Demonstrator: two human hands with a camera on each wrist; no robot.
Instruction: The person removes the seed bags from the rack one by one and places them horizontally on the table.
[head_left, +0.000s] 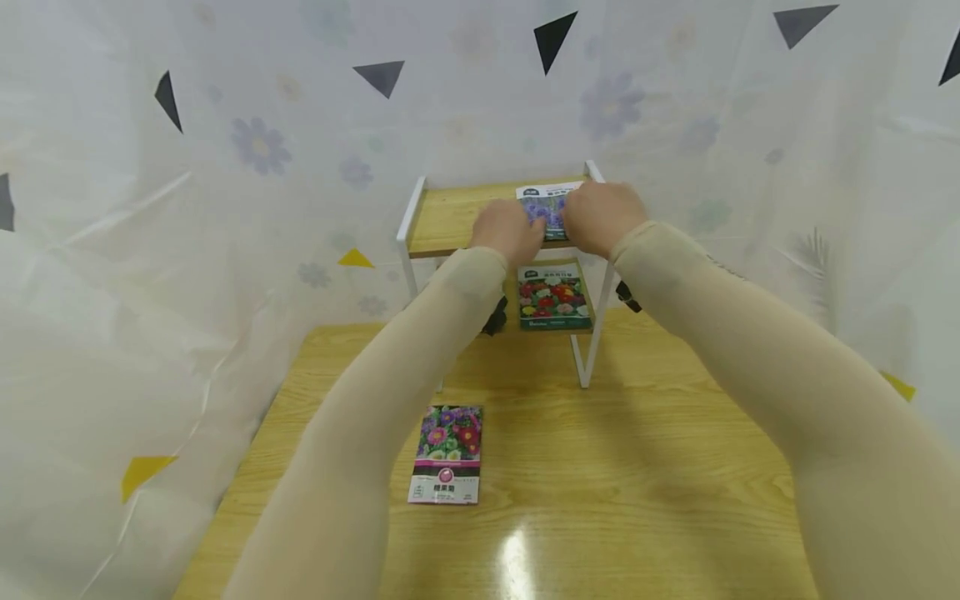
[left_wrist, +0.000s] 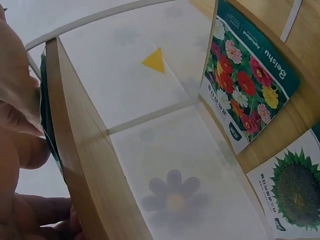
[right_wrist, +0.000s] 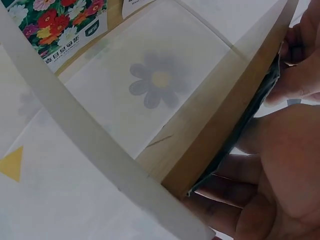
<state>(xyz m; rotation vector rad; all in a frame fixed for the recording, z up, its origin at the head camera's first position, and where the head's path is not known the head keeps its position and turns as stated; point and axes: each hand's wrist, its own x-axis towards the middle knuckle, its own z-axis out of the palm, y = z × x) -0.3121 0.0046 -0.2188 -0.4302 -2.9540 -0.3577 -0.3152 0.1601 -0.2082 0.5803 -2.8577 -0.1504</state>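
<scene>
Both hands are at the top board of a small two-tier shelf (head_left: 450, 218), at the sides of a seed packet with purple flowers (head_left: 546, 202). My left hand (head_left: 510, 231) pinches its left edge. On the opposite edge, my right hand (head_left: 606, 218) grips it with curled fingers. The packet lies over the board's right part, its dark green lower end (right_wrist: 234, 136) along the front edge in the right wrist view. Below, a packet with red and white flowers (head_left: 555, 297) lies on the lower tier. Beside it is a sunflower packet (left_wrist: 295, 190), hidden behind the left forearm in the head view.
A packet with pink and purple flowers (head_left: 447, 454) lies on the wooden table (head_left: 600, 500) in front of the shelf, by the left forearm. White side frames (head_left: 411, 212) bound the shelf. Behind hangs a pale flowered sheet (head_left: 262, 208) with black and yellow triangles.
</scene>
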